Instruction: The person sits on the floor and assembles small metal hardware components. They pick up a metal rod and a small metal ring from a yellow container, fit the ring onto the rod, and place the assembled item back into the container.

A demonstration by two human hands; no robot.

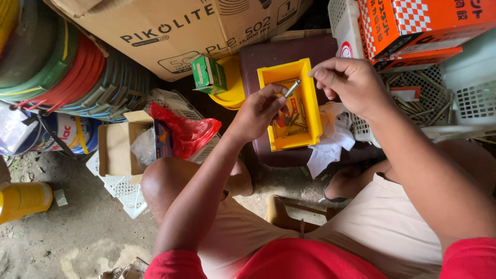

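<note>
Sorting is underway: our left hand (258, 111) pinches a metal bolt (291, 88) over the yellow bin (310, 98), right hand (349, 82) loosely curled and empty, so next we judge placement needs care

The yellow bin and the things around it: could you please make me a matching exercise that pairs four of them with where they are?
Things:
1. metal bolt
2. yellow bin
3. small green box
4. red plastic bag

Places:
A. leaning against the large cardboard carton, left of the bin
B. lying in a white basket, beside the person's knee
C. pinched in the left hand's fingertips, over the bin
D. resting on a dark maroon surface, below the right hand

Pairs: 1-C, 2-D, 3-A, 4-B
</note>
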